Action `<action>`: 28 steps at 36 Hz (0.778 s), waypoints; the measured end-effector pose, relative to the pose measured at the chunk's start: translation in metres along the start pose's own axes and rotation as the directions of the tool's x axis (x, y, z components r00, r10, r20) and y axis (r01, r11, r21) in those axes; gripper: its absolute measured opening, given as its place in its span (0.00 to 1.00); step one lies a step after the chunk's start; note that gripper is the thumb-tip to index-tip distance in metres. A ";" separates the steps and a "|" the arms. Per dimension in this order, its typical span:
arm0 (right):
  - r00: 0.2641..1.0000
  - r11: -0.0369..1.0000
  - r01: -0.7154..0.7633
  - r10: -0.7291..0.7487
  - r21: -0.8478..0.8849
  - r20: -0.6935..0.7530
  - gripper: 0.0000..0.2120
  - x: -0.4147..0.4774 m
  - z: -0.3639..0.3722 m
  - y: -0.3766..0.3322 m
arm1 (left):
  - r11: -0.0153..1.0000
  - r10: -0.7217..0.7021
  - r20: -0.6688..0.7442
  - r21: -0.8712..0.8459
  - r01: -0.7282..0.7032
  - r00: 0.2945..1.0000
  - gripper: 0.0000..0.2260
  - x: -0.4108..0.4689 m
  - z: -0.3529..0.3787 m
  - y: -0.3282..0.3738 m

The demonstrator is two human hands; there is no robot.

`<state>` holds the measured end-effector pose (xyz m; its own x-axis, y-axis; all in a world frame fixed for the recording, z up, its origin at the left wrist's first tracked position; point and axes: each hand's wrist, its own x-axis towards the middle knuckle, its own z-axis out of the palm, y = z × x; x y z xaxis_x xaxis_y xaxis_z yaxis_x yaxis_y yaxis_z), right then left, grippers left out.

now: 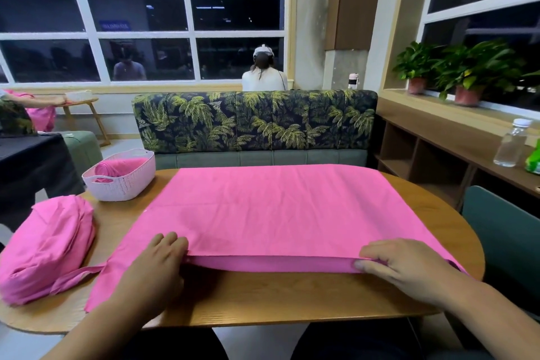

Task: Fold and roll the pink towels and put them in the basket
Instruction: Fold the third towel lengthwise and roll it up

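The fingers of the left hand [159, 264] curl together and pinch the near hem of the pink towel [263, 210], the fingertips tucked under the lifted edge. The fingers of the right hand [400, 264] do the same farther along the hem, thumb below and fingertips on top, pressed shut on the cloth. Between the two hands the hem is raised slightly off the wood, showing a darker fold underneath.

The towel lies spread flat across the middle of the table [263, 298], reaching from near the front edge to the far edge, its near left corner trailing toward the front left.

At the left edge sits a heap of more pink towels [43, 251], with a strip of cloth running from it to the spread one. At the far left corner stands a white basket [122, 181] holding a rolled pink towel [117, 168].
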<state>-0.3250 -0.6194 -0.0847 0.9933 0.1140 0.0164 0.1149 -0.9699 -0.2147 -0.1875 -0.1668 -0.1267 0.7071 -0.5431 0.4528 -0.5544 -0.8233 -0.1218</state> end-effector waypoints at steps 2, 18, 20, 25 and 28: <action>0.999 0.999 -0.024 0.025 -0.033 0.029 0.30 0.000 -0.003 -0.001 | 0.997 -0.015 0.013 -0.070 0.016 1.000 0.12 -0.004 0.001 0.001; 0.980 0.979 -0.193 0.189 0.068 0.062 0.10 0.014 0.001 0.010 | 0.975 -0.031 0.493 -0.175 0.134 0.869 0.07 0.027 -0.013 -0.004; 0.976 0.976 -0.204 0.197 0.069 0.096 0.11 0.013 -0.005 0.009 | 0.979 -0.026 0.552 -0.154 0.133 0.833 0.07 0.034 -0.020 -0.004; 0.980 0.953 -0.186 0.163 0.241 0.112 0.24 0.019 -0.013 0.003 | 0.959 -0.015 0.636 -0.210 0.192 0.771 0.15 0.052 -0.027 -0.007; 0.985 0.986 -0.153 0.148 0.060 0.091 0.20 0.029 -0.010 0.001 | 0.972 -0.108 0.537 -0.118 0.201 0.837 0.08 0.055 -0.012 -0.004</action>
<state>-0.2961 -0.6188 -0.0746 0.9945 -0.0112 -0.1046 -0.0394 -0.9614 -0.2725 -0.1518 -0.1909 -0.0904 0.8870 -0.4543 -0.0825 -0.4488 -0.8903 0.0772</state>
